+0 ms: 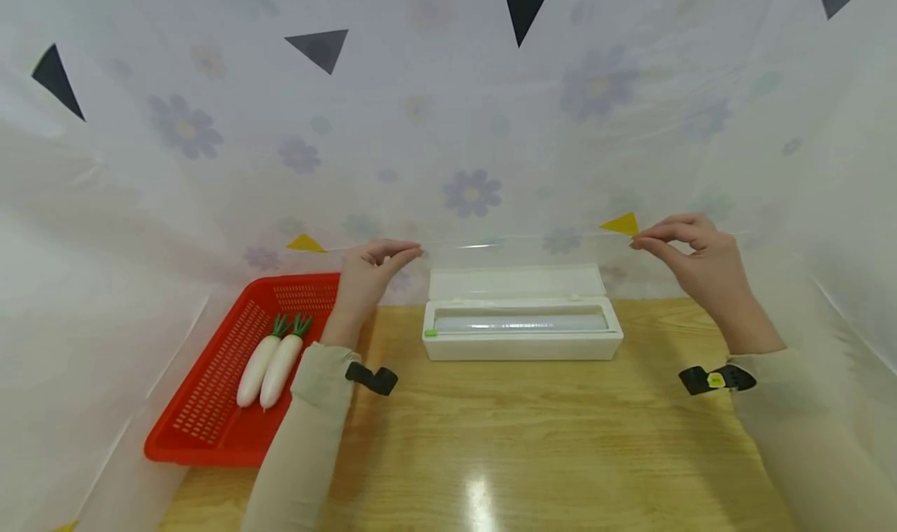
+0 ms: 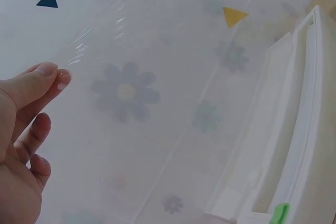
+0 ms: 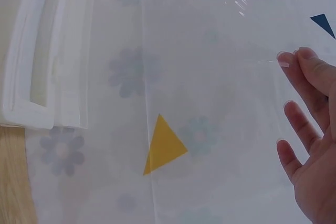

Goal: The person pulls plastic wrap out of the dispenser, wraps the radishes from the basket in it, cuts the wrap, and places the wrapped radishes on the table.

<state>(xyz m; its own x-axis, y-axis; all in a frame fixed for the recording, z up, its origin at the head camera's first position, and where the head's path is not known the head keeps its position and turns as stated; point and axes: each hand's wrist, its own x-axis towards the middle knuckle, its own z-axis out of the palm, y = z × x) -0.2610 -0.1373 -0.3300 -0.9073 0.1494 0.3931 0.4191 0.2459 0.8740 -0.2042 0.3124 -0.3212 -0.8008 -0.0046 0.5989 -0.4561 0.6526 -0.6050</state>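
Left hand (image 1: 371, 275) and right hand (image 1: 701, 261) pinch what looks like clear, thin plastic film (image 1: 476, 246), spread parallel to the long white plastic box (image 1: 522, 350).

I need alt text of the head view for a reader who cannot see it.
A person's left hand and right hand pinch a barely visible clear film between them. An open white box holding a roll sits on a wood-grain table; to its left, a red basket holds two white radishes.

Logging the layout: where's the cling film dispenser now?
In the head view, the cling film dispenser sits on the wooden table near its far edge, right of the red basket.
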